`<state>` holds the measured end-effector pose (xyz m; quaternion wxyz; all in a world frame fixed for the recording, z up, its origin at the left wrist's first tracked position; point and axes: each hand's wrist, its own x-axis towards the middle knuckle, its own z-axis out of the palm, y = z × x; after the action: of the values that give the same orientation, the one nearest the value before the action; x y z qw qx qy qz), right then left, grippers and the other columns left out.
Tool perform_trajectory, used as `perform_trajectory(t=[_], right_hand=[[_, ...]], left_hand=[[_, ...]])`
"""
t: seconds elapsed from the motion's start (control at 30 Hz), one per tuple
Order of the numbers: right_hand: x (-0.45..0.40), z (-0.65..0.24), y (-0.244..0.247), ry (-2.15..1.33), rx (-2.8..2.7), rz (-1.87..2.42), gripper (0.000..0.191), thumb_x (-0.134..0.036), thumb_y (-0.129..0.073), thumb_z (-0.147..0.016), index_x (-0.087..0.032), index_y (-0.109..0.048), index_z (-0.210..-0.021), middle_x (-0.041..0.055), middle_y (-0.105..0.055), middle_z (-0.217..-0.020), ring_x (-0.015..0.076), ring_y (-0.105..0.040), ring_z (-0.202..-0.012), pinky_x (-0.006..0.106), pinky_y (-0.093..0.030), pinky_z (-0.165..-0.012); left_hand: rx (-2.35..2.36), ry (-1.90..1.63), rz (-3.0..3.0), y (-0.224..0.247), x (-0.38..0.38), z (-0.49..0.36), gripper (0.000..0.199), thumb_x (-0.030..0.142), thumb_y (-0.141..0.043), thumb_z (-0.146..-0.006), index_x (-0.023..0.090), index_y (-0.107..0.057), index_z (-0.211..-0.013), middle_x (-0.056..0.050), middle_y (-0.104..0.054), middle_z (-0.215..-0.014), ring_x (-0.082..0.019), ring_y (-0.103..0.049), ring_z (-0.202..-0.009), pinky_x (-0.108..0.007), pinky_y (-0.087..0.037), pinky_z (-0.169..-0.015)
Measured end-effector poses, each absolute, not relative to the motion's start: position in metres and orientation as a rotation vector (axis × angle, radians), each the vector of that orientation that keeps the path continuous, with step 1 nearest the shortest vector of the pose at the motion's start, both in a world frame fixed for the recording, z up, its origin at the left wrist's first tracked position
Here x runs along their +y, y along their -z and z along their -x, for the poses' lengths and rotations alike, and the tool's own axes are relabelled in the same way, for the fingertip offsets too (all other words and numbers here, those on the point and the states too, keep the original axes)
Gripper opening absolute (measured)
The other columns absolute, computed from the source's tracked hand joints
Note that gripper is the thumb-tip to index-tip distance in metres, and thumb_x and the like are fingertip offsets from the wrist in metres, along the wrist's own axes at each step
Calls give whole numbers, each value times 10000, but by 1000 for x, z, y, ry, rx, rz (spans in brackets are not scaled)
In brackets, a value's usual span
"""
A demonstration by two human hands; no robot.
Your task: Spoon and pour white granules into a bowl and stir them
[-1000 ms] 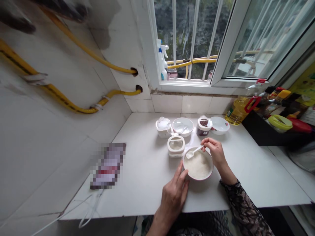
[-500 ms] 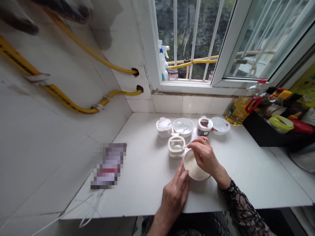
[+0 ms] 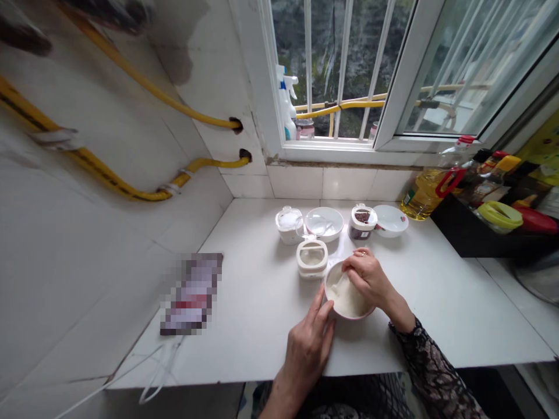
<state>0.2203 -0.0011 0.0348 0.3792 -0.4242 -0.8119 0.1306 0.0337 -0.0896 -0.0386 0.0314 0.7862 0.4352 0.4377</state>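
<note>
A bowl [image 3: 354, 319] with a pinkish rim holds a pale powdery or grainy heap. Against its left side rests my left hand [image 3: 308, 343], thumb and fingers at the rim, steadying it. My right hand [image 3: 367, 279] is closed over the bowl, pinching a small white spoon [image 3: 343, 278] whose tip is down in the pale contents. Just left of the bowl stands a square white jar [image 3: 311, 269], its clear lid tipped back, with pale contents inside. My fingers hide part of the spoon's handle.
Behind are a lidded white jar [image 3: 289, 233], a white bowl [image 3: 324, 233], a jar with dark contents [image 3: 361, 231] and another bowl [image 3: 390, 224]. An oil bottle [image 3: 423, 195] and a black seasoning box [image 3: 458, 233] stand right. A blurred-out object [image 3: 192, 297] lies left, beside a white cable [image 3: 151, 390].
My right hand has moved the spoon from over the square jar rightward into the bowl. The left hand stays at the bowl's side. The view has shifted slightly.
</note>
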Motion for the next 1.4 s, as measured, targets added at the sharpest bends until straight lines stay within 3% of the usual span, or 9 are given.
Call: perform_trajectory(t=[0.13, 0.37, 0.87, 1.0, 1.17, 1.3, 1.4], right_hand=[[-2, -222, -37, -450, -1856, 1213, 212, -129, -462, -763, -228, -612, -652, -12, -631, -564, 197, -611, -676, 374, -445, -856], [0, -228, -39, -887, -1423, 1322, 171, -253, -500, -708, -207, -640, -622, -28, -565, -470, 156, -516, -500, 286, -405, -582], [10, -227, -43, -1095, -1095, 1245, 106, -263, -581, -620, -189, -655, -603, -31, -544, -439, 143, -510, -491, 287, -422, -596], [11, -217, -47, -933, -1169, 1173, 117, -282, -589, -728, -193, -664, -714, -11, -620, -540, 166, -578, -564, 307, -462, -650], [4, -199, -51, -409, -1576, 1032, 134, -199, -520, -917, -213, -653, -907, 39, -718, -790, 202, -651, -779, 346, -479, -761], [1, -195, -50, -27, -2050, 802, 269, -44, -451, -890, -219, -647, -952, 46, -730, -832, 220, -649, -863, 400, -452, -869], [-1, -199, -52, 12, -2047, 790, 287, -25, -448, -886, -219, -638, -977, 42, -725, -832, 217, -647, -850, 410, -443, -881]], left_hand=[[1334, -1341, -2409, 39, -90, -34, 336, 112, -484, -968, 166, -514, -1299, -206, -531, -1442, -248, -693, -1123, -259, -613, -805], [1324, -1331, -2400, 37, -91, -34, 337, 102, -489, -962, 160, -516, -1293, -210, -522, -1447, -240, -704, -1101, -256, -609, -810], [1323, -1340, -2395, 37, -91, -35, 307, 118, -468, -980, 152, -519, -1281, -213, -521, -1450, -237, -689, -1131, -246, -604, -813], [1321, -1356, -2414, 38, -89, -35, 311, 104, -466, -973, 148, -524, -1276, -214, -526, -1445, -245, -676, -1155, -249, -603, -821], [1315, -1353, -2410, 40, -89, -35, 328, 109, -469, -973, 151, -515, -1295, -210, -518, -1453, -245, -672, -1163, -250, -606, -803], [1322, -1358, -2407, 41, -90, -35, 329, 101, -463, -971, 152, -519, -1292, -213, -522, -1448, -249, -663, -1178, -258, -604, -815], [1319, -1347, -2415, 40, -90, -35, 322, 103, -465, -974, 143, -520, -1288, -224, -526, -1441, -251, -668, -1169, -257, -605, -810]])
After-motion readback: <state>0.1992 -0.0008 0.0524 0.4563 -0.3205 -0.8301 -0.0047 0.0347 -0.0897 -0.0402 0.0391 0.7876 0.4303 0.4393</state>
